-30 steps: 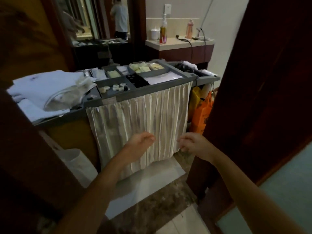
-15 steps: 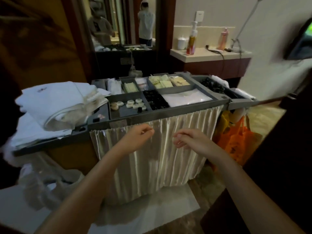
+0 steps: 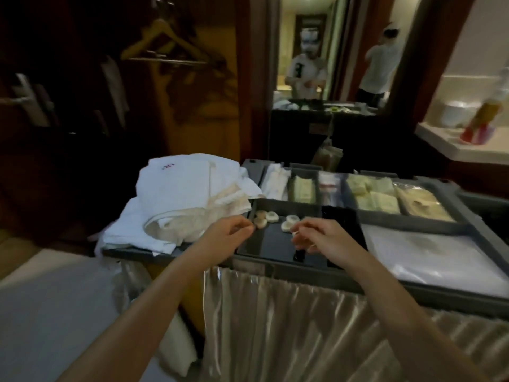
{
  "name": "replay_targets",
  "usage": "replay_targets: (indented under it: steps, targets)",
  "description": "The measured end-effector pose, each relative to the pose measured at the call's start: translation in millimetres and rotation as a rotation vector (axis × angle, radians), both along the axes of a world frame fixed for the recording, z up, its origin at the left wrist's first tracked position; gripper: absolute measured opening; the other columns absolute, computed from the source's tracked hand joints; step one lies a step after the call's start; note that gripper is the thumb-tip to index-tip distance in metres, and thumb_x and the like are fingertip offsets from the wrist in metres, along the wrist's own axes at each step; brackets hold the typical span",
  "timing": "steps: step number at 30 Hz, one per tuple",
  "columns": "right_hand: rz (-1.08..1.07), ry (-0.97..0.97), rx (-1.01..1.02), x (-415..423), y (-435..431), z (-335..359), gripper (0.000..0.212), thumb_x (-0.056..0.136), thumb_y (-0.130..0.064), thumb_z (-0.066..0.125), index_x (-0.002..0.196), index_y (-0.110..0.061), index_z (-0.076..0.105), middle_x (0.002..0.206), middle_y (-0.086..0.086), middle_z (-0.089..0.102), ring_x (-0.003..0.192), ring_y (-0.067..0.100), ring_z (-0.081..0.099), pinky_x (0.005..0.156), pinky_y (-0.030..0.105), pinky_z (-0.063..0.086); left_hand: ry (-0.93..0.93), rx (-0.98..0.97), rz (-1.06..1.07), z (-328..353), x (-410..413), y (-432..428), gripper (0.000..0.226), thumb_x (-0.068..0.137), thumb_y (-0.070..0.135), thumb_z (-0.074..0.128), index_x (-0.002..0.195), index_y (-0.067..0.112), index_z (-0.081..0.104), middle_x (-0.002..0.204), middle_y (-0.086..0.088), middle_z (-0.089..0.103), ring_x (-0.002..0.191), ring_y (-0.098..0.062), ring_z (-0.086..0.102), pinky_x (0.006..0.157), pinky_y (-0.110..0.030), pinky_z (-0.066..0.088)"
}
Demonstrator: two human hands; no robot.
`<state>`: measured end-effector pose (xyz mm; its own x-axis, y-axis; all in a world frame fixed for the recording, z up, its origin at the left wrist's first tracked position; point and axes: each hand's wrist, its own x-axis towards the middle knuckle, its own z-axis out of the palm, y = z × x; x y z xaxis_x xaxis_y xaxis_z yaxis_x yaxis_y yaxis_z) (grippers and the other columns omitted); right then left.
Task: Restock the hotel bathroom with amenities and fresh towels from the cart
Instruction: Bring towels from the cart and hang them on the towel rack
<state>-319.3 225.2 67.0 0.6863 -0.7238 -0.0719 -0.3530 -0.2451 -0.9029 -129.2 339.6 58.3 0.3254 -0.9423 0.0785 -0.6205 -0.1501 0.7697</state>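
The grey cart tray (image 3: 399,219) stands in front of me, split into compartments. Several small round pale amenities (image 3: 272,216) lie in the dark front-left compartment. My left hand (image 3: 228,234) hovers at that compartment's left edge, its loosely curled fingertips right beside one of the round pieces. Over the same compartment, my right hand (image 3: 323,239) pinches a small pale item at its fingertips; blur hides what it is. A pile of folded white towels (image 3: 187,194) sits on the tray's left end.
Pale green packets (image 3: 374,198) and clear plastic bags (image 3: 429,255) fill other compartments. A pleated satin curtain (image 3: 289,326) hangs below the tray. Wooden hangers (image 3: 165,42) hang in the dark wardrobe at left. A mirror (image 3: 303,64) is behind, and a counter with bottles (image 3: 468,144) at right.
I have come closer to the cart. Both hands rose from in front of the curtain to above the front-left tray compartment with the round amenities.
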Motion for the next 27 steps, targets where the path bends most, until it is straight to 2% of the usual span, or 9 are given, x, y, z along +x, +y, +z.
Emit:
replay_targets:
  steps: [4, 9, 12, 15, 18, 20, 22, 24, 27]
  targets:
    - [0.1, -0.038, -0.003, 45, -33, 7, 0.022, 0.099, -0.019, 0.044, 0.091, -0.02, 0.064, 0.084, -0.003, 0.07, 0.074, 0.006, 0.066, 0.068, 0.019, 0.047, 0.024, -0.023, 0.166, -3, 27, -5, 0.015, 0.096, 0.027, 0.046, 0.103, 0.026, 0.059, 0.096, 0.01, 0.061, 0.088, 0.0, 0.056, 0.073, -0.009, 0.041]
    - [0.255, -0.04, 0.016, 102, -52, -2, 0.021, 0.099, -0.019, 0.043, 0.096, -0.018, 0.064, 0.09, 0.002, 0.071, 0.081, 0.011, 0.068, 0.071, 0.021, 0.051, 0.087, -0.021, 0.318, -11, 61, 3, 0.013, 0.096, 0.023, 0.048, 0.094, 0.027, 0.059, 0.096, 0.012, 0.062, 0.094, -0.006, 0.057, 0.08, -0.016, 0.044]
    - [0.311, -0.049, 0.025, 141, -57, -7, 0.02, 0.099, -0.017, 0.043, 0.096, -0.018, 0.063, 0.089, 0.0, 0.069, 0.076, 0.007, 0.068, 0.064, 0.014, 0.05, 0.113, -0.022, 0.396, -15, 90, 11, 0.015, 0.096, 0.023, 0.047, 0.092, 0.029, 0.059, 0.097, 0.013, 0.061, 0.093, -0.002, 0.056, 0.077, -0.014, 0.042]
    - [0.367, -0.052, 0.038, 180, -63, -8, 0.02, 0.099, -0.016, 0.044, 0.094, -0.02, 0.062, 0.09, 0.001, 0.068, 0.078, 0.011, 0.067, 0.068, 0.019, 0.051, 0.11, -0.024, 0.465, -15, 127, 10, 0.015, 0.096, 0.021, 0.047, 0.092, 0.027, 0.06, 0.095, 0.013, 0.061, 0.091, -0.003, 0.056, 0.073, -0.015, 0.042]
    - [0.365, -0.065, 0.042, 218, -74, -8, 0.017, 0.098, -0.015, 0.046, 0.095, -0.02, 0.062, 0.093, 0.002, 0.067, 0.084, 0.016, 0.067, 0.073, 0.025, 0.053, 0.112, -0.058, 0.514, -18, 171, -2, 0.015, 0.096, 0.018, 0.047, 0.1, 0.021, 0.061, 0.094, 0.012, 0.06, 0.089, -0.006, 0.055, 0.07, -0.009, 0.04]
    - [0.344, -0.076, 0.045, 246, -84, -8, 0.016, 0.097, -0.016, 0.048, 0.097, -0.023, 0.062, 0.1, 0.003, 0.065, 0.091, 0.016, 0.065, 0.078, 0.028, 0.052, 0.115, -0.062, 0.537, -20, 202, -14, 0.021, 0.097, 0.018, 0.045, 0.111, 0.014, 0.06, 0.104, 0.003, 0.059, 0.091, -0.009, 0.054, 0.068, -0.009, 0.04]
    - [0.327, -0.057, 0.024, 276, -98, -10, 0.016, 0.097, -0.018, 0.048, 0.1, -0.029, 0.06, 0.109, -0.001, 0.061, 0.101, 0.014, 0.06, 0.082, 0.027, 0.05, 0.136, -0.075, 0.591, -24, 234, -28, 0.027, 0.097, 0.018, 0.045, 0.122, 0.011, 0.055, 0.118, -0.004, 0.056, 0.103, -0.013, 0.053, 0.071, -0.015, 0.042]
    - [0.268, -0.031, 0.009, 306, -111, -13, 0.017, 0.097, -0.021, 0.047, 0.109, -0.029, 0.057, 0.117, -0.005, 0.054, 0.107, 0.014, 0.053, 0.083, 0.028, 0.041, 0.179, -0.083, 0.671, -30, 265, -43, 0.033, 0.096, 0.019, 0.047, 0.129, 0.01, 0.049, 0.129, -0.008, 0.051, 0.115, -0.019, 0.049, 0.081, -0.022, 0.038]
    - [0.146, -0.021, 0.029, 345, -128, -19, 0.026, 0.097, -0.02, 0.047, 0.123, -0.024, 0.049, 0.127, 0.0, 0.046, 0.108, 0.017, 0.048, 0.083, 0.029, 0.037, 0.276, -0.055, 0.746, -37, 301, -64, 0.045, 0.097, 0.019, 0.046, 0.139, 0.004, 0.034, 0.136, -0.006, 0.042, 0.129, -0.026, 0.041, 0.086, -0.023, 0.034]
